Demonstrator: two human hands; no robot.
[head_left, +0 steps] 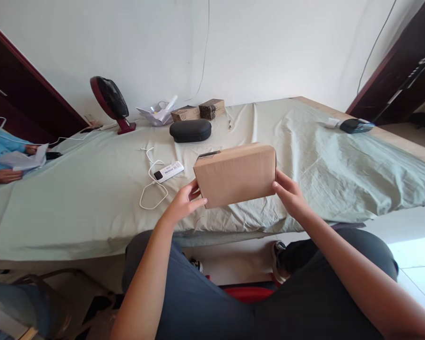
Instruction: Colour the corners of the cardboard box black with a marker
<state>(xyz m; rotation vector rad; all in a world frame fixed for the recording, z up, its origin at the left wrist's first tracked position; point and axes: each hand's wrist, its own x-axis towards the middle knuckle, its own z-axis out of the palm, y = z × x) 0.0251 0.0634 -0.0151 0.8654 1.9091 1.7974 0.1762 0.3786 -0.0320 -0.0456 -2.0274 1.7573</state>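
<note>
Two half-curled hands (184, 202) (289, 192) grip a brown cardboard box (235, 178) by its opposite ends.

No text you can read
You see small dark print (170, 169) on the white, oblong plastic device (168, 172) with a black end, too tiny to decipher.

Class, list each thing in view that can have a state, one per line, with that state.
Box: held, shut on visible sides
Left grip: on box's left end
Right grip: on box's right end
Case: closed
Cable: loosely curled
White device: lying, power unclear
Cloth: wrinkled
Fan: standing, running unclear
</note>
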